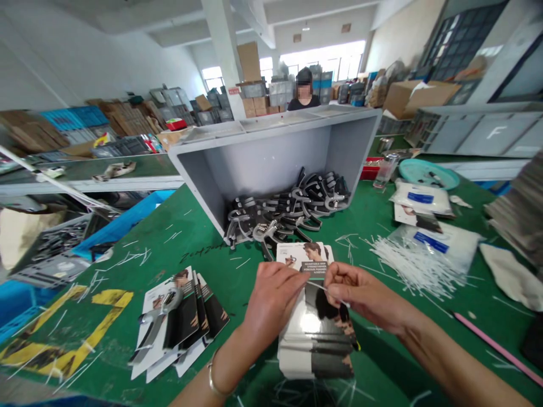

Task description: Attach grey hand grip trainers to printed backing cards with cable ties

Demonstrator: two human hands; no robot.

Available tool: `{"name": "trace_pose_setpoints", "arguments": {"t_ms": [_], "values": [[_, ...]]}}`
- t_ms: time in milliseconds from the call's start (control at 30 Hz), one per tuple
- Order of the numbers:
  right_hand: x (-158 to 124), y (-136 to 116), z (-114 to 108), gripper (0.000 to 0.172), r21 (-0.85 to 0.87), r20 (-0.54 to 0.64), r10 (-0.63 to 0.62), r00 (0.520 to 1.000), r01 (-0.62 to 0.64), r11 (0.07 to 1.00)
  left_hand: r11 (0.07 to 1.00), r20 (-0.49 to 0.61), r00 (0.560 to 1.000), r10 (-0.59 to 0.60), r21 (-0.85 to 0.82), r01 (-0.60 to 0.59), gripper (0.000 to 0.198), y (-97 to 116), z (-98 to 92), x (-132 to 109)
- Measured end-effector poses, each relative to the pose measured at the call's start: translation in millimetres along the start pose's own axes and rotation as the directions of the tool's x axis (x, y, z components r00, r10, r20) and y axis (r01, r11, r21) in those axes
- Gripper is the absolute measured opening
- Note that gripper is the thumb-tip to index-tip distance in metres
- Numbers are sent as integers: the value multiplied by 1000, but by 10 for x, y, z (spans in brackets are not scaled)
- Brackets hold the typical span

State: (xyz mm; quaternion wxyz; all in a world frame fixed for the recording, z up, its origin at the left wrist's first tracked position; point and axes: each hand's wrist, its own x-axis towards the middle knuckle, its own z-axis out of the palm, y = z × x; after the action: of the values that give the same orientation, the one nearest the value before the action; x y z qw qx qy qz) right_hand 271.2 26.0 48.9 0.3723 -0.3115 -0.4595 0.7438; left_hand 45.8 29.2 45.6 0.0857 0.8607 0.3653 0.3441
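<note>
A stack of printed cards [314,333] lies on the green table in front of me. Over its upper part, my left hand [278,297] rests with fingers together near one end of a thin white tie [318,285]. The tie's other end is pinched by my right hand [354,291], its fingers curled. To the left, a few more cards [212,308] lie fanned out, with a grey and black hand grip [163,316] on top. Many hand grips [292,209] are heaped in a grey crate [271,161] tipped on its side beyond the stack.
Loose white ties [418,265] are piled at the right, near plastic bags [445,240], a turquoise plate [428,172] and a pink stick [496,347]. A person [304,93] is behind the crate. Yellow tape [110,311] marks the table's left.
</note>
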Motion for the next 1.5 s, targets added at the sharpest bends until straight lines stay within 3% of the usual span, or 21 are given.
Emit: {"name": "trace_pose_setpoints", "arguments": {"t_ms": [67,133,233,267,333,400,433,500,567,700,800,867,1000,1067,1167,1300,1500], "values": [[48,40,36,19,136,-25,-24,999,27,990,964,30,980,-195,-177,197,17,8,47,10],[90,93,61,22,155,-81,-54,995,66,986,821,138,907,-398,-386,420,17,36,81,15],[139,177,95,22,-66,-132,-60,990,51,997,601,291,797,-529,-534,594,20,109,102,14],[152,200,104,21,-162,-142,-72,987,49,986,595,304,791,-531,-531,603,21,127,100,9],[173,232,114,21,-293,-184,-123,975,65,954,653,293,819,-493,-497,571,19,120,90,-18],[191,252,110,23,-297,-245,-142,959,65,953,718,232,842,-487,-443,537,15,35,92,-76],[198,261,104,24,-258,-269,-124,955,53,965,733,172,835,-523,-408,544,24,-37,107,-118],[212,281,95,26,-150,-294,-72,953,28,988,707,41,765,-643,-354,613,48,-212,174,-213],[227,304,89,28,-60,-293,-35,955,18,998,644,29,704,-710,-377,665,53,-377,275,-297],[249,316,73,26,2,-299,-61,952,64,998,588,90,705,-704,-484,648,30,-533,374,-352],[260,249,60,19,-20,-309,-154,939,155,988,542,26,650,-759,-528,654,34,-536,244,-371],[290,190,81,15,-69,-313,-224,923,213,975,424,91,598,-796,-621,659,38,-514,115,-440],[450,194,253,13,-282,-242,-335,911,265,922,40,344,480,-807,-779,626,42,-423,-20,-715],[558,289,360,15,-448,-167,-344,924,240,861,-47,380,445,-811,-800,597,45,-383,-11,-851],[679,478,439,21,-659,-66,-322,944,201,725,-90,369,454,-811,-846,526,43,-390,34,-970],[696,628,401,23,-769,-10,-323,946,199,607,-50,275,485,-830,-903,427,42,-505,140,-1001],[627,647,391,19,-806,51,-358,932,250,536,-62,343,471,-813,-855,515,46,-556,455,-1061]]}}
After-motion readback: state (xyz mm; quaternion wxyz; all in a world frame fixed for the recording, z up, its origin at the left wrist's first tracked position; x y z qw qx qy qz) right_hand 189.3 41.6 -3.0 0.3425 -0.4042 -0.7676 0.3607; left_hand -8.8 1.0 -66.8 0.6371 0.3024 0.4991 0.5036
